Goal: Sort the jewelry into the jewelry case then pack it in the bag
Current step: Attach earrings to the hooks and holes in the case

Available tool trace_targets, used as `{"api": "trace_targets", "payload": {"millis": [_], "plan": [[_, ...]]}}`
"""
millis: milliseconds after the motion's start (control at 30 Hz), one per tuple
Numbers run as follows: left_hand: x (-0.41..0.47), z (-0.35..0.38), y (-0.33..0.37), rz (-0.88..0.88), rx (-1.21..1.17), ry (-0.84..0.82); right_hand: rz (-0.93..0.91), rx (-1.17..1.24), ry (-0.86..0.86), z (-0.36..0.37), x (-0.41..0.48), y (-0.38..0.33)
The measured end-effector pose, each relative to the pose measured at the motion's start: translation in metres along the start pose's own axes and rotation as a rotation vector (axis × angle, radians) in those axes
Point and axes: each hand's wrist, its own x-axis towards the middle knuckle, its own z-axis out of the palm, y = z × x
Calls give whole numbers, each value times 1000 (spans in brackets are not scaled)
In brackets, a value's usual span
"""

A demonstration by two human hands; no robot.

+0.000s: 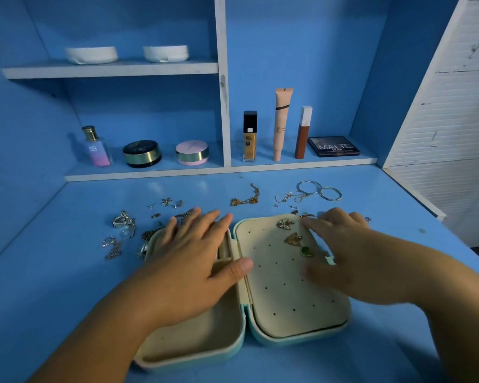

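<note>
Jewelry case [285,305] open beneath left hand [194,258] and, seemingly, right hand [343,244].

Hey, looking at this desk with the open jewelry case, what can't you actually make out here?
All from the head view:
Left half of the jewelry case: the left hand lies over it, hiding most compartments.
Right hand: motion-blurred, so whether it pinches anything is unclear.
Silver pieces left of the case: too small and tangled to tell apart.
Bag: nowhere in frame.
</note>
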Motion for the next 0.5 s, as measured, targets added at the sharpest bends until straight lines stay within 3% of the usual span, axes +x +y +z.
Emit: {"api": "trace_targets", "payload": {"millis": [133,200,500], "plan": [[2,1,-1,2,33,-15,-105,-15,382,35,-9,-17],[2,1,0,13,12,2,-190,24,459,45,-9,-26],[15,-16,-38,-74,-509,473,-290,84,424,52,1,-36]]}}
